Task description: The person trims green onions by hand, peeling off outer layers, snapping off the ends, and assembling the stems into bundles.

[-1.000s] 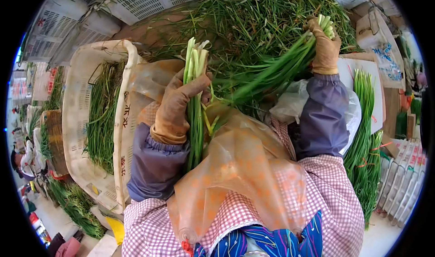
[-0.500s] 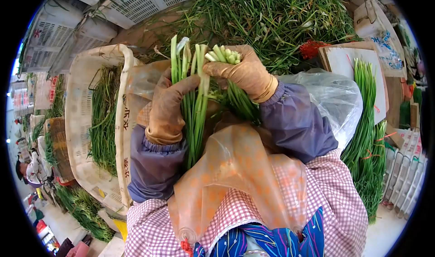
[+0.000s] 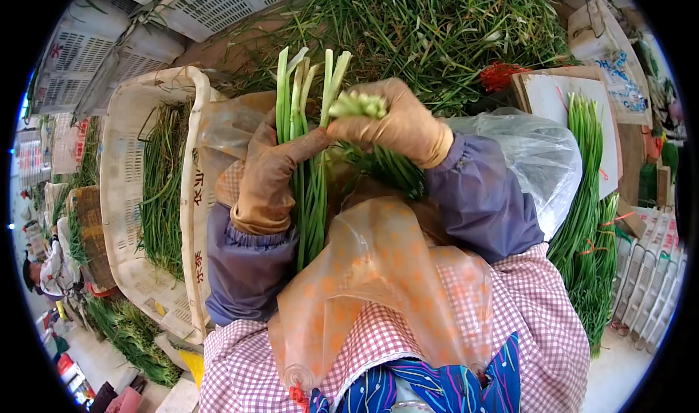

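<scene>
My left hand (image 3: 271, 172), in a brown glove, is closed around a loose bunch of garlic chives (image 3: 313, 205). Their pale stalk ends stick up above the fingers, and the green leaves hang down over my lap. A tighter bunch of garlic chives (image 3: 360, 105) is in my gloved right hand (image 3: 404, 125), its cut ends bunched together and a little blurred. Both hands are close together, with the left thumb and right fingertips near the same stalk. An orange-patterned plastic apron (image 3: 378, 274) lies below them.
To the left stands a white plastic crate (image 3: 195, 216) with chives inside. A large heap of loose green leaves (image 3: 437, 34) spreads ahead. Tied chive bundles (image 3: 582, 231) lie on the right beside a white board (image 3: 535, 100) and clear plastic (image 3: 524, 151). A person (image 3: 54, 267) is far left.
The right hand has shifted slightly right and turned, tilting its bunch's cut ends toward me. In the left hand, the stalk tops lean further right, and the thumb has moved right.
</scene>
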A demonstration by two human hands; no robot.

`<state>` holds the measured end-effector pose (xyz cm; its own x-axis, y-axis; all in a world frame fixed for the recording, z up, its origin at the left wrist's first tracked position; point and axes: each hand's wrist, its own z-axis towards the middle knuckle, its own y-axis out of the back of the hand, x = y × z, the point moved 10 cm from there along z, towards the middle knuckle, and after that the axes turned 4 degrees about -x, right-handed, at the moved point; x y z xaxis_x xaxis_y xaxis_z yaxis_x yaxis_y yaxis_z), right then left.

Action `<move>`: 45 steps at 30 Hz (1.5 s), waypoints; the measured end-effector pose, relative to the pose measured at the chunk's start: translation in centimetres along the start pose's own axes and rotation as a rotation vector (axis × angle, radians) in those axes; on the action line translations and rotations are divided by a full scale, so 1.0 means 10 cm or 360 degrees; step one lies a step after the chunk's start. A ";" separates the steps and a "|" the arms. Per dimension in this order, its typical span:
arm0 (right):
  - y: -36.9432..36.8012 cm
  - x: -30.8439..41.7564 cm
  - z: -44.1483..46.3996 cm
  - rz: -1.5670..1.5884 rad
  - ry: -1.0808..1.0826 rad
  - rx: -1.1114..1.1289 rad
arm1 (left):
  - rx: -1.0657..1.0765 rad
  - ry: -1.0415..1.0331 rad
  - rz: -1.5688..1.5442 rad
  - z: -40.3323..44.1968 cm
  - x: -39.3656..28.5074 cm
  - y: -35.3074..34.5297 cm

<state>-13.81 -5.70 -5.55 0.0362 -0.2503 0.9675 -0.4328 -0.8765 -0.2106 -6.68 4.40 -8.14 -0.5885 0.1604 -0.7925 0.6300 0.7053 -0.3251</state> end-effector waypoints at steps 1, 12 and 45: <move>-0.05 -0.03 -0.02 -0.0120 -0.0042 0.0000 | 0.0010 -0.0071 0.0030 0.06 0.01 0.05; 1.24 0.13 -0.03 -0.0200 0.0356 -0.0997 | 0.0167 0.0132 0.0034 -0.09 0.00 0.05; 0.28 0.21 0.02 0.0338 0.0151 -0.0318 | -0.0099 -0.0006 0.0026 -0.03 -0.03 -0.02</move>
<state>-14.74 -8.74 -4.17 -0.1543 -0.3716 0.9155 -0.5904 -0.7083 -0.3870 -6.79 4.41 -7.68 -0.5762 0.1699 -0.7994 0.6070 0.7440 -0.2794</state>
